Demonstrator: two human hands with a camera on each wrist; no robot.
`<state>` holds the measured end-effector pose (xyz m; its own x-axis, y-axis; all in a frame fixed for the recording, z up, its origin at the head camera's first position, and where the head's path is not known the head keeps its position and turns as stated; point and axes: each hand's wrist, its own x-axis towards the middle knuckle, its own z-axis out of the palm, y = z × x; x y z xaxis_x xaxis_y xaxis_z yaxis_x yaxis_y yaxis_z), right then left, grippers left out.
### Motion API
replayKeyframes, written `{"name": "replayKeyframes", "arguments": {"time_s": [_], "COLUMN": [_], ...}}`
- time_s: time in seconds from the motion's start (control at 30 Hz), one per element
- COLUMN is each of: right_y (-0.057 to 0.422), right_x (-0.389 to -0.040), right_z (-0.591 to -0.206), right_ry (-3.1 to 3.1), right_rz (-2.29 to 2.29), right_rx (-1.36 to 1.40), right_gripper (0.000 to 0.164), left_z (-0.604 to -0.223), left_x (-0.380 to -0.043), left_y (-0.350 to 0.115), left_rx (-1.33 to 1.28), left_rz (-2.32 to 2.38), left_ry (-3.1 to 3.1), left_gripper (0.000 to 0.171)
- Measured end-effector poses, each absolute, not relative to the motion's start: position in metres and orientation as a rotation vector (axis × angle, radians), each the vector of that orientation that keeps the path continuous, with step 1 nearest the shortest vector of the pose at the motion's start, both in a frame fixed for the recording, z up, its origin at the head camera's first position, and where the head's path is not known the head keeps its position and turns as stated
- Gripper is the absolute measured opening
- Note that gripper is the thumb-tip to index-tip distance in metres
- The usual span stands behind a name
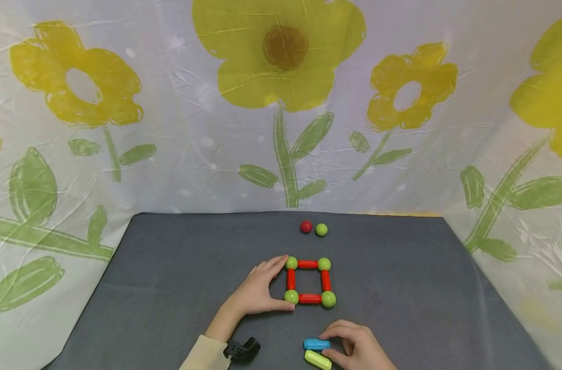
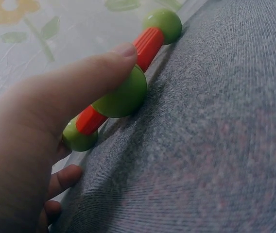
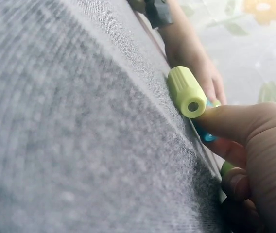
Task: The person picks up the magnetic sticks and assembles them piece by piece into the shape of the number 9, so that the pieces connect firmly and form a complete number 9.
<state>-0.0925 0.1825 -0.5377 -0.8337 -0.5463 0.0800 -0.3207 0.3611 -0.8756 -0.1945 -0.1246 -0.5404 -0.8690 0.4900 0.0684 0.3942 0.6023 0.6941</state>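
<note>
On the dark cloth lies a square of red magnetic rods [image 1: 310, 298] joined by green balls at its corners. My left hand [image 1: 257, 290] spans its left side, holding it between the thumb on the near left ball [image 2: 124, 97] and a finger at the far left ball [image 1: 291, 263]. Nearer to me, my right hand [image 1: 357, 344] pinches the right end of a blue magnetic rod [image 1: 314, 344] between thumb and fingers. Right beside it lies a yellow-green rod [image 1: 317, 359], its round metal end [image 3: 193, 106] close to my right thumb in the right wrist view.
A red ball [image 1: 306, 226] and a loose green ball [image 1: 321, 229] sit side by side near the back edge of the cloth-covered table [image 1: 193, 257]. Flower-printed sheeting [image 1: 179, 154] surrounds the table at the back and sides. A black band [image 1: 241, 350] is on my left wrist.
</note>
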Motion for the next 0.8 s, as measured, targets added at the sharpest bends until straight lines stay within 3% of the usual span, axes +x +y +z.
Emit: {"name": "replayKeyframes", "arguments": {"time_s": [0.3,0.6,0.8], "right_y": [0.183,0.186,0.191], "right_x": [-0.090,-0.091,-0.092], "right_z": [-0.539,-0.531,-0.527], "right_ry": [2.596,2.850,2.964], "right_rz": [-1.519,-1.562,-1.601], "right_rx": [-0.795,-0.424,-0.214], "right_gripper": [0.019,0.033,0.033], "left_z": [-0.542,-0.542,-0.540], "left_x": [-0.195,-0.195,-0.194], "left_y": [-0.124,-0.124,-0.124], "left_rx": [0.738,0.741,0.753], "left_rz": [1.103,1.110,1.108], "left_ry": [2.705,2.697,2.706], "left_gripper": [0.114,0.113,0.114]}}
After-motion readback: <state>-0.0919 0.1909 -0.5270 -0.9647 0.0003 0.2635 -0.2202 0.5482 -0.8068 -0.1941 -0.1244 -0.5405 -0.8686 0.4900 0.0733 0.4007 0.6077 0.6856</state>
